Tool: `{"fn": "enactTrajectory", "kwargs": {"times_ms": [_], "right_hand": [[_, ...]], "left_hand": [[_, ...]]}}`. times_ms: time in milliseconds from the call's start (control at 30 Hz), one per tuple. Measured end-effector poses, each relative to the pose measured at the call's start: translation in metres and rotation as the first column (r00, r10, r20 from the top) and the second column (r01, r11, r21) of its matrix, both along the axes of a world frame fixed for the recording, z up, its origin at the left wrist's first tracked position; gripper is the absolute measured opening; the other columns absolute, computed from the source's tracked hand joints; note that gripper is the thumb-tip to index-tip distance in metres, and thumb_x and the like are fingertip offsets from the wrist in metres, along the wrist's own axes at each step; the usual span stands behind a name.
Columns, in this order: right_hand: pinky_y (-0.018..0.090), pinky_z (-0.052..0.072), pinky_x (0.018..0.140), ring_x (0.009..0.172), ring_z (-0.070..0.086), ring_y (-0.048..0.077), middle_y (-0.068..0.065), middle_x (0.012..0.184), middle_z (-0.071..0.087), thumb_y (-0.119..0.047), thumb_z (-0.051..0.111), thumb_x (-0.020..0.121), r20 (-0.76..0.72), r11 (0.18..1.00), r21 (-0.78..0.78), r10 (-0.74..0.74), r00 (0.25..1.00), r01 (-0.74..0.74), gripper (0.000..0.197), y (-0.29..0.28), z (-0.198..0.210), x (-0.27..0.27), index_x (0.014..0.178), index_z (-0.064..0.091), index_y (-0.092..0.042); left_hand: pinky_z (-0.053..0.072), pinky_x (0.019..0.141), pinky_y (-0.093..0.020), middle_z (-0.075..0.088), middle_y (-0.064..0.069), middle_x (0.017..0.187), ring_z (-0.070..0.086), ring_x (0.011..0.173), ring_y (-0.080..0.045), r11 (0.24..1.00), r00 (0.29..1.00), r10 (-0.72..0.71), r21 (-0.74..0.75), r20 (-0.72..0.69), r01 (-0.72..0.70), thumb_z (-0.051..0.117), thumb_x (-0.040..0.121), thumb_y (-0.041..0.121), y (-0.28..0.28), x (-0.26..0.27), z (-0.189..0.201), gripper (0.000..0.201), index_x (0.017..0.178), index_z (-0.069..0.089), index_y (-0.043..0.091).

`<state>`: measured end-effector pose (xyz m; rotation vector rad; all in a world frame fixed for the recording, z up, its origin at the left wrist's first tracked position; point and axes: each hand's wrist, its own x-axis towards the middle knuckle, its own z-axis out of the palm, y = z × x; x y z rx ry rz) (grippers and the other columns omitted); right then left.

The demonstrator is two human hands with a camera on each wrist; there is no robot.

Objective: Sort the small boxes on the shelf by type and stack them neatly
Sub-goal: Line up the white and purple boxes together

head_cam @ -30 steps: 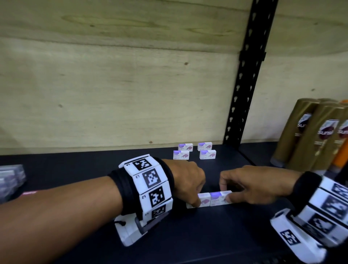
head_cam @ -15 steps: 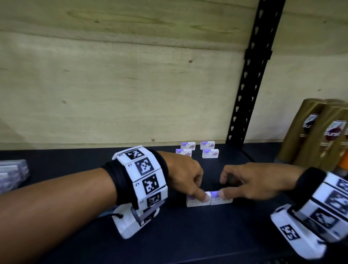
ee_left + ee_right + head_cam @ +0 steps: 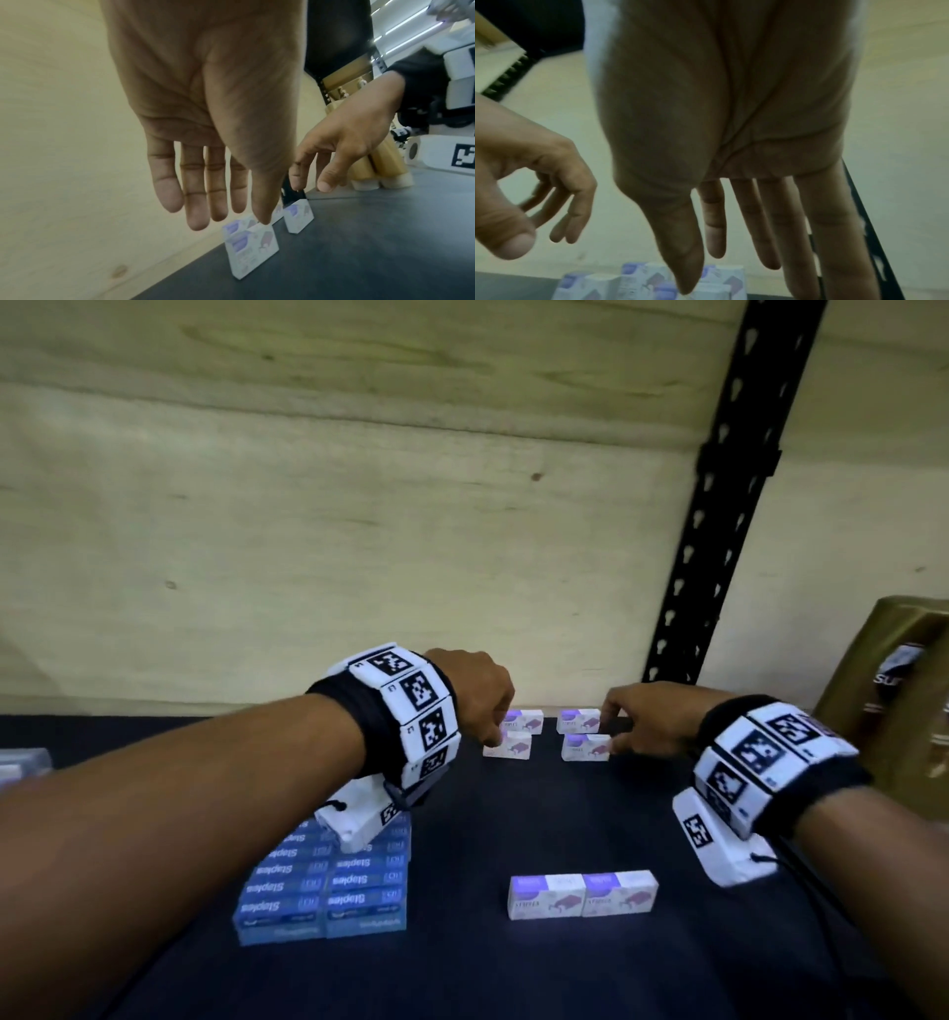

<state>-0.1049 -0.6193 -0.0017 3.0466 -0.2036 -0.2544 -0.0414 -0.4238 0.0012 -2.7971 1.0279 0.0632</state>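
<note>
Six small white boxes (image 3: 583, 894) and stacked blue boxes (image 3: 321, 891) on the shelf (image 3: 513, 968); both hands' fingers (image 3: 195, 194) spread, holding nothing.

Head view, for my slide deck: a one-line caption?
Both hands, left and right, reach four white boxes at the shelf's back; two sit in front.

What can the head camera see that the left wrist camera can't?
Only the head view shows the blue staples boxes stacked near the front and the front pair of white-and-purple boxes standing side by side.

Only the left wrist view shows the left hand's palm and straight fingers, hanging just above the boxes.

Both show the back group of white-and-purple boxes, the right hand reaching toward them, the golden bottles and the dark shelf.
</note>
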Motion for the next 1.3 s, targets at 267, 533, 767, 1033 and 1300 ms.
{"fn": "enactTrajectory", "kwargs": {"times_ms": [267,533,767,1033,1300], "right_hand": [[0.017,0.039,0.054,0.079,0.057,0.014,0.007,0.113,0.069,-0.031,0.061,0.097,-0.138,1.000,0.019,-0.002,0.990,0.005,0.033,-0.005,-0.006,0.018,0.125,0.060,-0.014],[0.006,0.030,0.031,0.054,0.042,0.002,-0.008,0.074,0.051,-0.025,0.059,0.098,-0.153,1.000,-0.016,0.021,0.988,-0.024,0.026,-0.003,-0.009,0.027,0.119,0.062,-0.011],[0.014,0.037,0.049,0.072,0.053,0.008,-0.006,0.092,0.061,-0.030,0.058,0.098,-0.167,0.999,0.006,0.040,0.985,-0.039,0.025,0.001,-0.005,0.016,0.117,0.065,-0.015],[0.004,0.037,0.036,0.064,0.051,0.002,-0.007,0.094,0.062,-0.032,0.063,0.096,-0.210,0.993,0.106,0.069,0.975,-0.047,0.023,0.004,-0.005,-0.012,0.113,0.065,-0.018],[0.020,0.049,0.061,0.074,0.058,0.006,-0.008,0.102,0.066,-0.033,0.066,0.093,-0.240,0.984,0.171,0.092,0.966,-0.051,0.016,0.006,-0.009,-0.049,0.106,0.061,-0.027]], "left_hand": [[0.046,0.070,-0.032,0.064,-0.005,0.113,0.064,0.097,-0.028,0.994,1.000,-0.009,0.106,0.005,0.008,0.072,0.085,0.042,-0.016,0.021,-0.014,0.041,0.117,0.064,0.017],[0.045,0.067,-0.033,0.062,-0.005,0.104,0.064,0.092,-0.027,0.992,1.000,-0.012,0.124,-0.005,0.013,0.070,0.089,0.031,-0.026,0.021,-0.019,0.027,0.107,0.066,0.012],[0.046,0.069,-0.029,0.068,-0.003,0.104,0.064,0.089,-0.023,0.995,0.998,-0.034,0.094,-0.057,0.039,0.072,0.087,0.031,-0.017,0.009,-0.016,0.023,0.103,0.071,0.016],[0.041,0.069,-0.025,0.065,0.004,0.100,0.053,0.083,-0.014,0.991,0.983,-0.090,0.083,-0.163,0.105,0.070,0.088,0.031,-0.002,-0.024,-0.013,0.021,0.106,0.070,0.020],[0.042,0.060,-0.019,0.057,0.013,0.070,0.048,0.061,-0.001,0.987,0.957,-0.141,0.035,-0.254,0.155,0.073,0.086,0.031,0.009,-0.052,-0.014,0.021,0.101,0.070,0.018]]}}
